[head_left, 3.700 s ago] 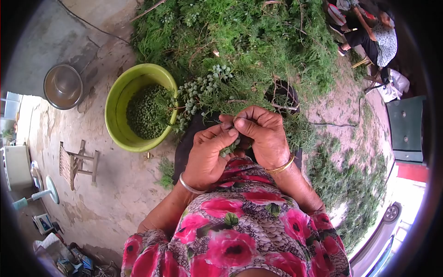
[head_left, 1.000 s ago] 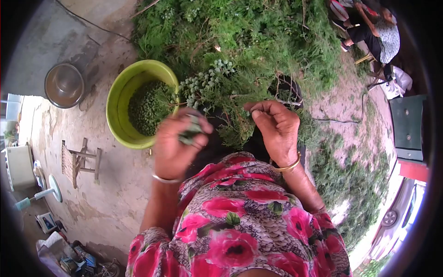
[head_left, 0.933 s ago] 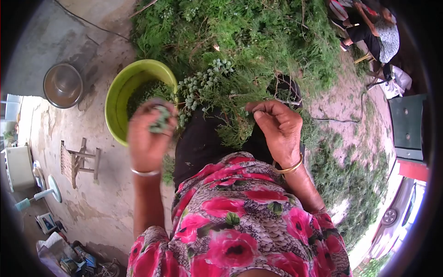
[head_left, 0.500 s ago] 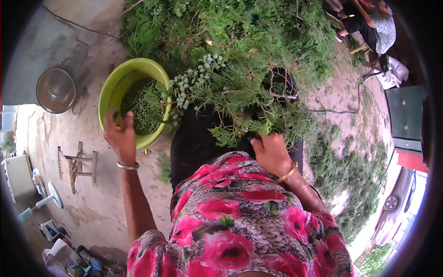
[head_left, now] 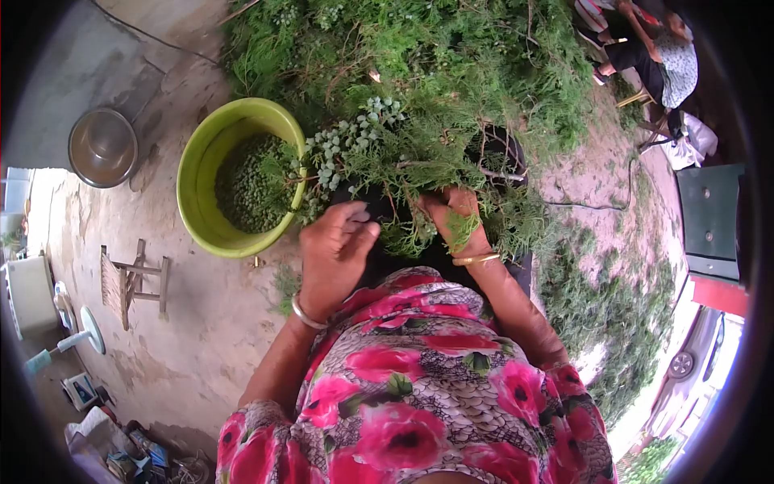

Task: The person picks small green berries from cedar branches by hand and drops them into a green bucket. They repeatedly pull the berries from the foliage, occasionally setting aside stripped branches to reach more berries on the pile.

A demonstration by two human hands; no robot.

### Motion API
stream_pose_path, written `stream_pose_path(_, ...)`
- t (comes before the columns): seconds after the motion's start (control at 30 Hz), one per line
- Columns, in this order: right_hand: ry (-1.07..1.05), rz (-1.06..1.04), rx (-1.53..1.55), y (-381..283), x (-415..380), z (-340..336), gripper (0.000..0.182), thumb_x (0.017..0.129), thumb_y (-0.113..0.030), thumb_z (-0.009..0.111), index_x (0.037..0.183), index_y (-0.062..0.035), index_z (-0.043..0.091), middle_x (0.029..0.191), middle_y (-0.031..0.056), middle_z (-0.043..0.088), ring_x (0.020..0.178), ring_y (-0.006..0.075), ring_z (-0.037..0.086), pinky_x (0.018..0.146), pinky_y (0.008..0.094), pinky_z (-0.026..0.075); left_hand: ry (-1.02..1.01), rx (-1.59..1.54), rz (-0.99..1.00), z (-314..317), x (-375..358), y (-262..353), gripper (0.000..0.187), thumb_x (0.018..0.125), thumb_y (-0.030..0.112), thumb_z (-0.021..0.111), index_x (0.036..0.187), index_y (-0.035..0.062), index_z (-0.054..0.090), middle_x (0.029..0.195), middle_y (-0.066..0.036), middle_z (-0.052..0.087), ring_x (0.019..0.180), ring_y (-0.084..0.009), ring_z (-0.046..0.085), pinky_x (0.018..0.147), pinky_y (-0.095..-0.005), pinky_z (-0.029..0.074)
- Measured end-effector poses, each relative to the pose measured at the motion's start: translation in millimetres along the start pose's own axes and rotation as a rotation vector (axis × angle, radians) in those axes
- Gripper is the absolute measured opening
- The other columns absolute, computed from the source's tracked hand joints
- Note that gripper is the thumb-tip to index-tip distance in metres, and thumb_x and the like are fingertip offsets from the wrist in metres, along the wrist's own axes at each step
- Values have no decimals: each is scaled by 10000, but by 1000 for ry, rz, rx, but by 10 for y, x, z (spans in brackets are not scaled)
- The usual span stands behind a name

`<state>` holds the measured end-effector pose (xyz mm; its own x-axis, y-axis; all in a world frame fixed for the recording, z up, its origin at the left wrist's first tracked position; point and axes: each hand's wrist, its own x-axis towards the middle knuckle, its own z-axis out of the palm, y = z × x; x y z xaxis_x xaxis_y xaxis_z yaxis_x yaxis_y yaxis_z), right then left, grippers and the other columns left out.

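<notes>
A leafy green branch (head_left: 411, 165) with pale green cones (head_left: 355, 137) lies across my lap. My left hand (head_left: 337, 250) is near its lower edge, fingers curled and pressed together; whatever they hold, if anything, is too small to make out. Fingers of my right hand (head_left: 453, 218) reach into the foliage and close around a branch part, with a green sprig in front of them. To the left stands a yellow-green tub (head_left: 193, 202) with many small green cones (head_left: 250, 185) inside. The branch's cone end touches the tub's right rim.
A big heap of cut branches (head_left: 322, 48) lies ahead. A metal bowl (head_left: 103, 148) and a small wooden stool (head_left: 133, 282) are at left. Another person (head_left: 673, 64) sits at upper right. More greenery (head_left: 597, 315) covers the ground at right, near a green box (head_left: 713, 214).
My left hand has moved right, from over the tub to the branch on my lap. My right hand has shifted slightly up, further into the foliage.
</notes>
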<state>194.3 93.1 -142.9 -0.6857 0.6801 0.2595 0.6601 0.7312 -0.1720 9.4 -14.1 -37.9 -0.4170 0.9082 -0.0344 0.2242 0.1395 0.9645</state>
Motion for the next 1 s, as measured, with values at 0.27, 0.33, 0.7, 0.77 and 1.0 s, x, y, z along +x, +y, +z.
stream_pose_path(0.27,-102,221,423,-82,194,-363,157,755,-174,689,841,-47,652,748,147,612,712,347,605,638,434,463,-277,-419,-390,175,84,175,243,872,144,636,994,-65,616,720,-32,578,609,-68,512,482,-222,402)
stream_pose_path(0.33,-150,237,451,-134,253,-764,151,747,-157,691,792,-29,625,720,156,604,695,369,596,640,444,470,-331,-692,-434,137,152,150,193,897,128,596,975,-45,628,658,-17,557,507,-62,476,422,-210,349)
stream_pose_path(0.7,153,71,138,-95,699,-979,413,692,-92,711,1072,-48,556,887,167,629,808,374,620,647,457,487,-146,-695,-464,25,819,574,216,787,39,668,976,-24,587,809,-83,663,539,-110,562,342,-229,333)
stream_pose_path(0.77,130,48,145,-206,747,-1067,417,670,-77,705,1064,-46,572,890,166,630,813,372,621,669,449,486,-91,-612,-456,100,798,714,211,780,54,681,957,-18,593,801,-74,655,538,-106,560,346,-229,341)
stream_pose_path(1.0,-107,39,477,3,1040,-1004,427,675,-47,686,1082,-43,557,893,135,642,864,330,603,792,405,466,-246,-203,-188,85,791,774,250,861,156,624,673,0,573,540,-5,514,453,-68,467,427,-229,381)
